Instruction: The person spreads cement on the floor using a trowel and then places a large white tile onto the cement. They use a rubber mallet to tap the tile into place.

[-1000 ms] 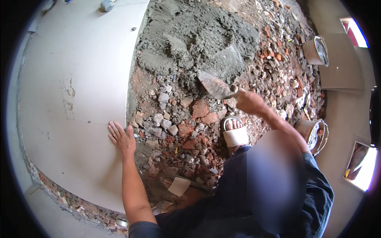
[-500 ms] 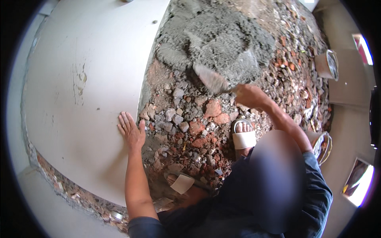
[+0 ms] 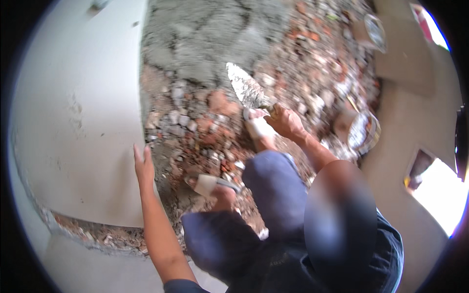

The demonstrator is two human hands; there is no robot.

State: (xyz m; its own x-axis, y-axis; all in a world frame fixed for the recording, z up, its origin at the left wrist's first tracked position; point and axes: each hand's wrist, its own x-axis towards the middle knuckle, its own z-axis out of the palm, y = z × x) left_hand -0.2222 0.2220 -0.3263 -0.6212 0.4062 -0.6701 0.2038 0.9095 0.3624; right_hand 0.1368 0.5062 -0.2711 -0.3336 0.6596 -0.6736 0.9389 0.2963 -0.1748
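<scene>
My right hand (image 3: 286,122) is wrapped round the handle of a pointed trowel (image 3: 245,88). Its blade is smeared with grey and tilts up and away from me, above the rubble in front of my foot. Beyond the blade spreads wet grey mortar (image 3: 205,39). My left hand (image 3: 143,163) is at the right edge of a large pale slab (image 3: 73,136), fingers extended and apart, holding nothing. Whether its palm presses on the slab cannot be made out.
Broken brick and stone rubble (image 3: 210,127) covers the ground beneath my sandalled feet. Two buckets stand to the right, a far bucket (image 3: 370,33) and a nearer bucket (image 3: 359,129). A rubble-filled gap (image 3: 97,232) runs along the slab's near edge.
The view has shifted and blurred. My right hand has drawn the trowel back from the mortar toward my foot. My left hand has turned more edge-on at the slab's edge. My knees now show.
</scene>
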